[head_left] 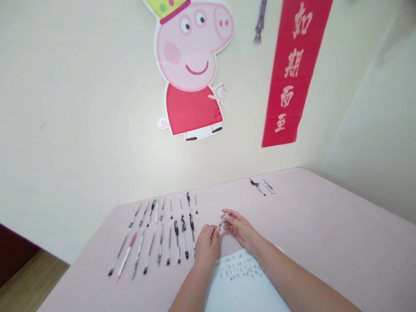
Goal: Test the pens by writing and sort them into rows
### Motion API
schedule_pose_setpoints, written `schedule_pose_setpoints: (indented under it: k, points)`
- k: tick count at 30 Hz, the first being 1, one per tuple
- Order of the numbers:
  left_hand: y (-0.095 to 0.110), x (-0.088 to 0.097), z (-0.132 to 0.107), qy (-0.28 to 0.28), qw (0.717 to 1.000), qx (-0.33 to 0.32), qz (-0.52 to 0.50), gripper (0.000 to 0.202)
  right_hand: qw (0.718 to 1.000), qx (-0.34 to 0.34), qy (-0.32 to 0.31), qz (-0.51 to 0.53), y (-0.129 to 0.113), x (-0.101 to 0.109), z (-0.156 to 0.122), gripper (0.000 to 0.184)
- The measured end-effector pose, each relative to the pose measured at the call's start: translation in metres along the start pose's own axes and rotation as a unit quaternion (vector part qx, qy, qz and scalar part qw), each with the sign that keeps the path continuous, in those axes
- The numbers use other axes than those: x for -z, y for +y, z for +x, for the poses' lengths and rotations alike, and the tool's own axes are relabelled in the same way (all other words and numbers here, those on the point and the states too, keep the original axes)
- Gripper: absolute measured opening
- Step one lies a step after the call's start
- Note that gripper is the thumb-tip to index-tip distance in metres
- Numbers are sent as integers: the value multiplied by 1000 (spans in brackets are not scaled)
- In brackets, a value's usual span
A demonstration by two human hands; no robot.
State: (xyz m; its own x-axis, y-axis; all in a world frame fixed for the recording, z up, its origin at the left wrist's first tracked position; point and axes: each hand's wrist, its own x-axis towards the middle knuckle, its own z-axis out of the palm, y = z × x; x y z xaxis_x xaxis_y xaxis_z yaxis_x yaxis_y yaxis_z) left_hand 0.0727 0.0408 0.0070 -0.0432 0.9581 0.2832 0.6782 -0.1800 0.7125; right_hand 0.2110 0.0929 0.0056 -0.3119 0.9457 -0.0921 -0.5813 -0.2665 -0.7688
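My left hand (208,243) and my right hand (239,226) meet over the pink table (325,242), both pinching one slim pen (222,222) between their fingertips. The left holds its lower end, the right its upper end. Just left of my hands lie two rows of several pens (159,234), laid side by side on the table. A white sheet with handwriting (240,277) lies under my forearms near the front.
Two more pens (262,186) lie at the table's far edge by the wall. A cartoon pig sticker (191,69) and a red banner with characters (294,73) hang on the cream wall. Wooden floor (29,277) shows at the left.
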Motion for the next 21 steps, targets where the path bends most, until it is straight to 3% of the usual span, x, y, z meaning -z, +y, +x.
schedule_pose_setpoints:
  k: [7,12,21]
  points:
    - [-2,-1,0,-7,1000,-1,7,29,1000,-6,2,-3,-1,0,0,21]
    - [-2,-2,0,-6,1000,2,6,28,1000,1,-4,-2,-1,1,0,32]
    - [-1,-1,0,-18,1000,2,13,28,1000,-5,-4,-11,0,1,0,22]
